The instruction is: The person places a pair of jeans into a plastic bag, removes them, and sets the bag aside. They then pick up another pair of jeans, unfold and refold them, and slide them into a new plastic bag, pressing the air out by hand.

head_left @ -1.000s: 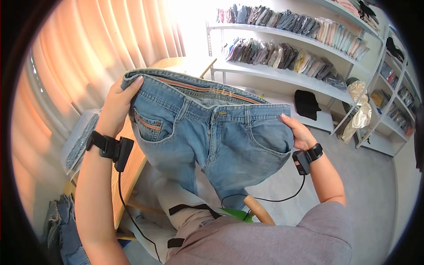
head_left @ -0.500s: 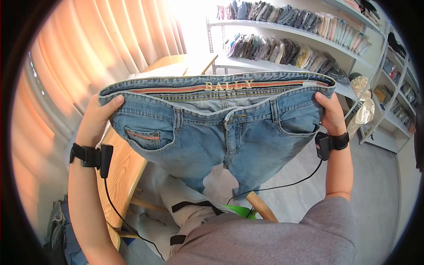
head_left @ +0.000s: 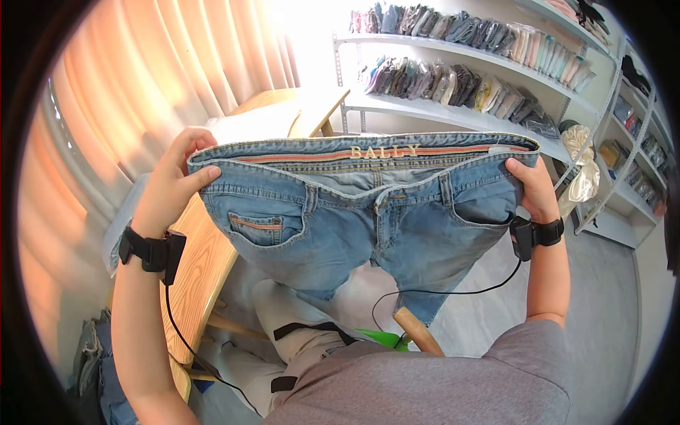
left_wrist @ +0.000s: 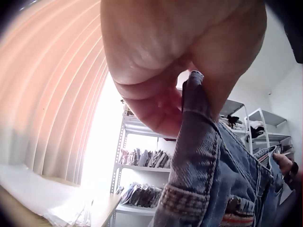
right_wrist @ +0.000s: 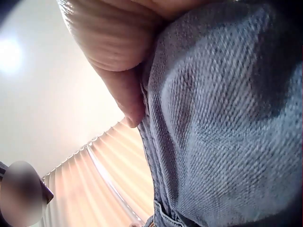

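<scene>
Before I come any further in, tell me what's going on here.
A person holds up blue jeans by the waistband, the left hand gripping one end and the right hand the other. The waistband is spread wide, with BALLY lettering showing inside, and a wooden table stands on the person's left.

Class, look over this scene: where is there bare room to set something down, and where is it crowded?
Bare wood shows on the table between the left forearm and the held jeans; open grey floor lies between the right forearm and the pale wall. Crowded: two shelves, packed with bagged garments.
</scene>
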Action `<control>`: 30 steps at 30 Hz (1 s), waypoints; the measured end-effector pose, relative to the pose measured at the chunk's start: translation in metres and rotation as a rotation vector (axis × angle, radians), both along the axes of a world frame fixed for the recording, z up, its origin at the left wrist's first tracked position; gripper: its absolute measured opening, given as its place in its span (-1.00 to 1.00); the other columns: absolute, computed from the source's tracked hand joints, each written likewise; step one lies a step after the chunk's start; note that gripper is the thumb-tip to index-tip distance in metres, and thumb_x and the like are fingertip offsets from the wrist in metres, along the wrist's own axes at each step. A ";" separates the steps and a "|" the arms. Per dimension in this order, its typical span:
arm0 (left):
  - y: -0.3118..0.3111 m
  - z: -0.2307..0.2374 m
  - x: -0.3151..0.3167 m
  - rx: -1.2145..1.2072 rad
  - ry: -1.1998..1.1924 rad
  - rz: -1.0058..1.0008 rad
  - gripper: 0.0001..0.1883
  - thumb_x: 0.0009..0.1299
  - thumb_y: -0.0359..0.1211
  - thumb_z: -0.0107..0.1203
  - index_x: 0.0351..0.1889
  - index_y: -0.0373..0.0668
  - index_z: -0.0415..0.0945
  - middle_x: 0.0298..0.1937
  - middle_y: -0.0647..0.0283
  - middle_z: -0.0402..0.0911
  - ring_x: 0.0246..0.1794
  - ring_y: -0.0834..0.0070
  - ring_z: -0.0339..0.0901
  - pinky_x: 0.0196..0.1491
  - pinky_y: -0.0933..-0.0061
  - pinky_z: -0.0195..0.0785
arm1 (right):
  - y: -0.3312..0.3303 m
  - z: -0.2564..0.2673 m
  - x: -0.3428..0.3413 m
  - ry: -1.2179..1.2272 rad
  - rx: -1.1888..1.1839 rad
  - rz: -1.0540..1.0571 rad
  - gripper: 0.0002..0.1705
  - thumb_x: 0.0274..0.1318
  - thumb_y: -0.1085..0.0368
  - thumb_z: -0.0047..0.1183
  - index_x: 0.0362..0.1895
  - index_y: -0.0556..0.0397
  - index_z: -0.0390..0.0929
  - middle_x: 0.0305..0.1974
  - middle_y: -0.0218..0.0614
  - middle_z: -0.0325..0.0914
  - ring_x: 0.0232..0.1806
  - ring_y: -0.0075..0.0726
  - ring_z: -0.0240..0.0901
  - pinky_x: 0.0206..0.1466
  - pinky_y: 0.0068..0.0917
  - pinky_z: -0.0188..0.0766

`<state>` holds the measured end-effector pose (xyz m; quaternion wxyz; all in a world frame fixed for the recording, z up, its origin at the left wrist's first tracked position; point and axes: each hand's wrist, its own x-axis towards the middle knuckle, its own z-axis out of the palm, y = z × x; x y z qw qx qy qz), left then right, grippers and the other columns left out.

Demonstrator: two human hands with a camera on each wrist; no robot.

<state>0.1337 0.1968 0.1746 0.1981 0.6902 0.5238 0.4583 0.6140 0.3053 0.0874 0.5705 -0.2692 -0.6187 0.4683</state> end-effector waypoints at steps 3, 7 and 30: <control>-0.004 0.005 0.003 -0.125 0.152 -0.027 -0.84 0.20 -0.51 0.16 -0.26 -0.21 0.47 -0.30 0.44 0.43 -0.30 0.72 0.35 -0.26 0.67 0.28 | 0.010 -0.006 0.010 -0.014 -0.013 0.033 -0.44 -0.06 0.23 0.24 0.04 0.19 0.40 -0.04 -0.31 0.50 -0.02 -0.43 0.38 0.11 -0.47 0.25; -0.007 0.008 0.008 -0.246 0.250 -0.036 -0.88 0.19 -0.53 0.15 -0.34 -0.22 0.46 -0.31 0.47 0.41 -0.32 0.73 0.31 -0.23 0.65 0.25 | 0.017 -0.011 0.017 -0.006 -0.044 0.070 -0.36 -0.10 0.18 0.28 0.07 0.19 0.37 -0.02 -0.29 0.48 -0.01 -0.42 0.37 0.12 -0.46 0.23; 0.035 -0.042 -0.028 -0.222 -0.292 -0.068 -0.49 0.18 -0.33 0.27 0.03 -0.34 0.35 -0.14 0.25 0.47 -0.13 0.58 0.42 -0.02 0.51 0.32 | 0.049 -0.007 0.011 -0.030 -0.143 -0.018 -0.59 0.08 0.17 0.15 -0.04 0.14 0.46 -0.12 -0.36 0.52 -0.16 -0.48 0.43 -0.03 -0.50 0.34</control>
